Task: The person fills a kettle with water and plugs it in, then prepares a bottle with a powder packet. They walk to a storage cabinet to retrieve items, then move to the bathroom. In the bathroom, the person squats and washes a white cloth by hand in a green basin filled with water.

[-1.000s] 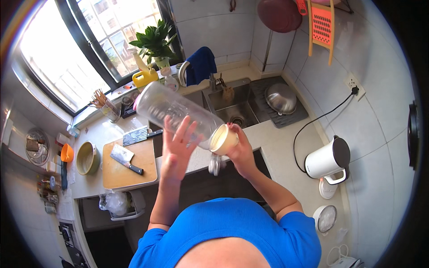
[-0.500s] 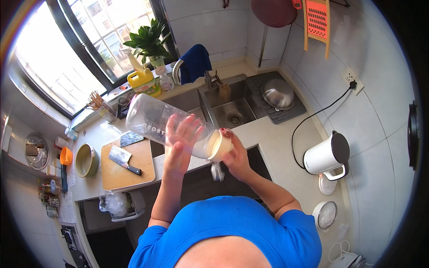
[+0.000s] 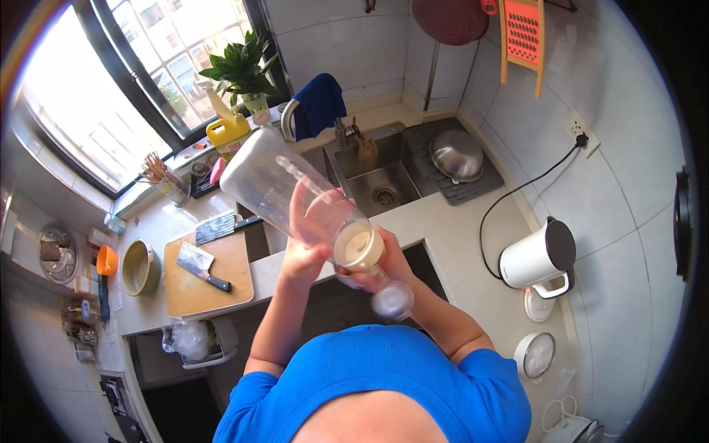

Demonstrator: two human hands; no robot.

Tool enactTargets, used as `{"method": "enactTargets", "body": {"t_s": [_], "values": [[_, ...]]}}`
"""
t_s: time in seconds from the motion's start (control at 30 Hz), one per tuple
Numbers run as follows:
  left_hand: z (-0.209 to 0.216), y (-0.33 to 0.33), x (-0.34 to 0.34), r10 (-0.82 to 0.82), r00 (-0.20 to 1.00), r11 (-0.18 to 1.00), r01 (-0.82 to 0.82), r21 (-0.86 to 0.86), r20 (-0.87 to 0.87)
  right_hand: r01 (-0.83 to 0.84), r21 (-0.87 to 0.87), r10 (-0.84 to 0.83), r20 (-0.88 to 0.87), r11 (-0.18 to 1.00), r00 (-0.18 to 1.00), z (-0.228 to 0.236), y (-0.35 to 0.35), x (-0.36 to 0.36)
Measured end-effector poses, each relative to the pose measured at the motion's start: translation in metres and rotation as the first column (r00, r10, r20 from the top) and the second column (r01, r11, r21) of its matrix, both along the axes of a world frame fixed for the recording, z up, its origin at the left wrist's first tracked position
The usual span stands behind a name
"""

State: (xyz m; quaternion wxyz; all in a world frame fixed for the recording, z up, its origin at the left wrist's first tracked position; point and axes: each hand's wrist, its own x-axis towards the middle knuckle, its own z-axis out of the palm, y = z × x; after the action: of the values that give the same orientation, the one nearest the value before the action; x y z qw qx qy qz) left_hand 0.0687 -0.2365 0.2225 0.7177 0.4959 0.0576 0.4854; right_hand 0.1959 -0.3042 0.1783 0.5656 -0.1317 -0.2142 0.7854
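A large clear plastic bottle (image 3: 269, 173) is held tilted before me, its base up and to the left, its cream-coloured collar (image 3: 359, 246) down and to the right. My left hand (image 3: 304, 255) is curled around the bottle's lower side; its fingers show through the clear wall. With my right hand (image 3: 393, 258) I grip the collar end, the fingers partly hidden behind it. A small clear round cap (image 3: 392, 300), blurred, hangs below the collar on a short strap-like piece. The printing on the bottle is not visible from this side.
Left on the counter lies a wooden cutting board (image 3: 188, 288) with a cleaver (image 3: 198, 264); a second dark blade (image 3: 218, 227) overlaps its edge. A strainer bowl (image 3: 140, 267) stands beside it. Behind are the sink (image 3: 380, 173) and a metal bowl (image 3: 456, 156); right, a white kettle (image 3: 528, 258).
The bottle has turned and tipped, its base shifting right and its collar facing me more. Its small cap has swung right and lower. My left fingers now curl more closely around it.
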Motion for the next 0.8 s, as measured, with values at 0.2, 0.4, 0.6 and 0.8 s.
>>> {"method": "enactTargets", "body": {"t_s": [0.2, 0.4, 0.6, 0.8], "values": [[-0.007, 0.002, -0.005, 0.072, 0.994, 0.993, -0.079, -0.083, -0.080, 0.291, 0.065, -0.297, 0.125, 0.954, 0.946, 0.007, -0.008, 0.007], [-0.024, -0.007, 0.001, 0.036, 0.999, 0.978, -0.030, -0.208, 0.027, 0.144, 0.116, -0.167, 0.222, 0.983, 0.961, 0.002, -0.010, 0.007], [-0.032, 0.003, 0.004, 0.258, 0.965, 0.846, -0.199, -0.494, 0.052, 0.314, 0.268, -0.410, 0.500, 0.911, 0.763, 0.003, -0.006, 0.021], [-0.022, 0.003, 0.003, 0.283, 0.958, 0.798, -0.213, -0.564, 0.038, 0.054, 0.664, -0.660, 0.725, 0.746, 0.196, 0.010, -0.025, 0.019]]}}
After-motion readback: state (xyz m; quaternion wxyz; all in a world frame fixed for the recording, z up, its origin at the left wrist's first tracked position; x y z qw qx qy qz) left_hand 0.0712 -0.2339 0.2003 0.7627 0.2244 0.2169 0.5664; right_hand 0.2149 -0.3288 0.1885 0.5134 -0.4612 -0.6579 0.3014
